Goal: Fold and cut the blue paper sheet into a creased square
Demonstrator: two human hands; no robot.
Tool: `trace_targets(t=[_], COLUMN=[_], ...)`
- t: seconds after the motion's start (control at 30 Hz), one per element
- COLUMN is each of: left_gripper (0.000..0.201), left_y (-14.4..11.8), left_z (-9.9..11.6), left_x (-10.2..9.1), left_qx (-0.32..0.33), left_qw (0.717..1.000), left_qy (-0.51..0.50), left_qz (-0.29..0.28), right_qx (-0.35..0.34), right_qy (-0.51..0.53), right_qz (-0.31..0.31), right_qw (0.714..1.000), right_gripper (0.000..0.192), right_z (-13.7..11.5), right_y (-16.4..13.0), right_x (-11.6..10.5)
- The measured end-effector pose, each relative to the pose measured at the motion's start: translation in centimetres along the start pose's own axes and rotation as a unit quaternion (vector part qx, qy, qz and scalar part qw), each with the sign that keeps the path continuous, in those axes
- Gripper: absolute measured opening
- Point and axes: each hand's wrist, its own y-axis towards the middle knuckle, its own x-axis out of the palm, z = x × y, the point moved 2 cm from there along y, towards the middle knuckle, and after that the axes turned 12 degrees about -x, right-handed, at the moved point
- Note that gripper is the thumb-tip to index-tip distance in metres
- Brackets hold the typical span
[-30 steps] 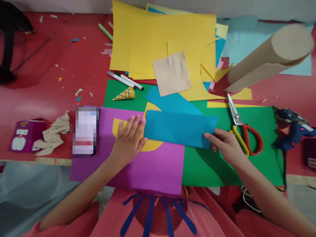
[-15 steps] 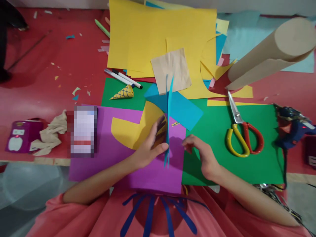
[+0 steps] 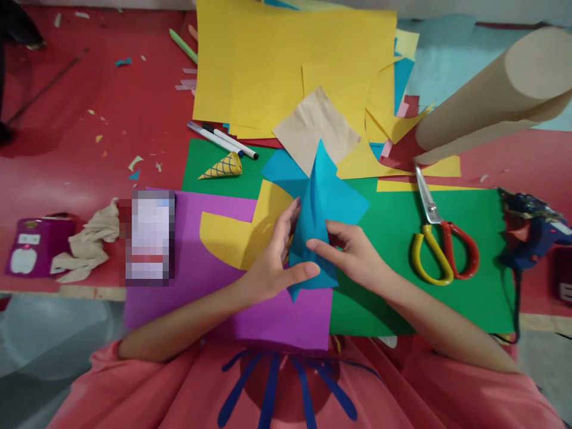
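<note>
Both forearms angle inward over the purple sheet (image 3: pixel 187 280). The left hand (image 3: pixel 272 268) cups the blue paper (image 3: pixel 315 220) from the side, fingers pressed together, thumb underneath. The right hand (image 3: pixel 353 253) pinches its lower edge, the paper raised, point upward.

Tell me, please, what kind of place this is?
Probably a paper-craft workspace on a red floor or low table: loose coloured paper sheets, red-and-yellow-handled scissors and a blue glue gun surround both hands holding blue paper.
</note>
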Motion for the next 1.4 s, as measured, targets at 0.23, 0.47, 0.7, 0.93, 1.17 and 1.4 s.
trace_targets(t=[0.23,0.47,0.7,0.93,1.17,1.4], left_gripper=[0.102,0.067,0.065,0.034,0.037,0.038], left_y=[-0.3,-0.7,-1.9,-3.5,-4.2,-3.4], left_z=[-0.3,-0.5,-0.7,0.1,-0.6,-0.7], left_x=[0.4,-2.1,-5.3,-7.2,-7.1,-9.1], left_qx=[-0.007,-0.023,-0.043,-0.127,-0.130,0.022], left_qw=[0.999,0.998,0.967,0.927,0.926,0.845], left_qy=[0.034,0.010,0.185,0.272,0.301,0.481], left_qz=[0.016,0.061,0.171,0.224,0.189,0.232], right_qx=[0.011,-0.066,-0.040,0.087,0.006,-0.181], right_qy=[0.096,0.036,-0.024,-0.099,-0.443,-0.561], right_qz=[-0.037,-0.029,-0.018,0.031,0.041,-0.030], right_qw=[0.995,0.997,0.999,0.991,0.896,0.807], right_gripper=[0.051,0.047,0.035,0.046,0.033,0.050], right_z=[0.7,0.6,1.4,3.2,3.4,3.2], right_y=[-0.3,-1.6,-4.8,-6.8,-7.0,-6.9], right_x=[1.0,-0.7,-3.4,-4.5,-5.2,-5.7])
